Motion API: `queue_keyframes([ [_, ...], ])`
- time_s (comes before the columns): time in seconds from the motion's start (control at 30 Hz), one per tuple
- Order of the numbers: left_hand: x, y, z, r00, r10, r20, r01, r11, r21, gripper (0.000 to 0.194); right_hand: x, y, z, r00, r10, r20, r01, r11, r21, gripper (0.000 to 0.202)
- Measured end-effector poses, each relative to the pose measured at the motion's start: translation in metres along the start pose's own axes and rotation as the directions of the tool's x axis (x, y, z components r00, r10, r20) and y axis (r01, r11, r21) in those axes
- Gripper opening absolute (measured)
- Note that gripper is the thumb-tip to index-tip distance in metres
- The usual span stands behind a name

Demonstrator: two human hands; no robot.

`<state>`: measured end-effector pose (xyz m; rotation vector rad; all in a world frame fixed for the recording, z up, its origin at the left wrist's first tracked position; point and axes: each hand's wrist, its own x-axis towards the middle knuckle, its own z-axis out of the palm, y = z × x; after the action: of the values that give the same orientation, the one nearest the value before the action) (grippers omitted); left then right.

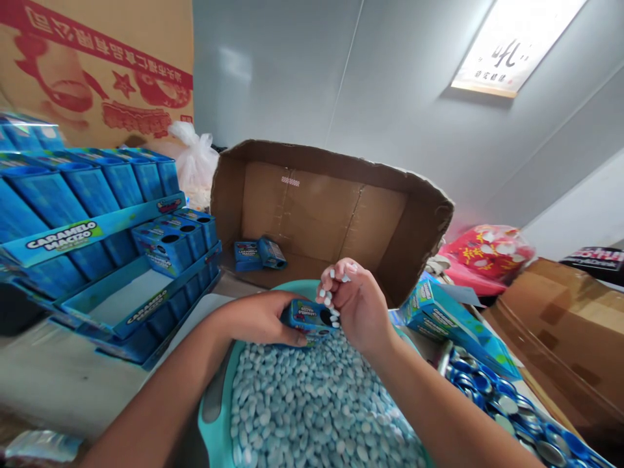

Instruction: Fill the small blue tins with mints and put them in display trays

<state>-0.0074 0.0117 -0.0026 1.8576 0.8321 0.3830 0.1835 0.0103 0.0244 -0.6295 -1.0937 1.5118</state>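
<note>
My left hand is wrapped round a small blue candy box printed with white lettering, held tilted on its side over the tub. A dark round hole shows at the box's right end. Close beside that hole is my right hand, its fingers curled round several small white candies, some of them spilling down by the hole. Beneath both hands a turquoise tub is filled with pale blue and white candies. My forearms cover parts of its rim.
Blue display trays with boxes stand stacked at left. Behind the tub, a cardboard box lies on its side with two blue boxes inside. Blue metal lids and a blue carton sit at right, near another cardboard box.
</note>
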Motion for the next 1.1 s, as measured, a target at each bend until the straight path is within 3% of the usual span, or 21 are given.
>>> queue_keyframes([
  [0.17,-0.0003,0.0001,-0.0006,1.000,0.029,0.013,-0.028,0.999,-0.029,0.044,-0.0027,-0.0035,0.0011,1.000,-0.005,-0.003,0.004,1.000,-0.018,0.021],
  [0.43,-0.0009,0.0031,-0.0006,1.000,0.021,0.010,-0.021,1.000,-0.004,0.043,-0.0037,0.0036,0.0003,0.998,-0.067,0.014,0.067,0.998,-0.018,0.019],
  [0.67,-0.0013,0.0054,-0.0005,1.000,0.021,0.006,-0.021,1.000,-0.003,0.046,-0.0049,0.0002,0.0013,1.000,0.003,0.000,-0.003,1.000,0.003,0.019],
  [1.1,-0.0012,0.0023,-0.0004,0.999,0.032,-0.004,-0.032,0.999,-0.006,0.039,-0.0030,0.0011,-0.0019,0.995,-0.073,0.067,0.090,0.949,-0.303,0.043],
])
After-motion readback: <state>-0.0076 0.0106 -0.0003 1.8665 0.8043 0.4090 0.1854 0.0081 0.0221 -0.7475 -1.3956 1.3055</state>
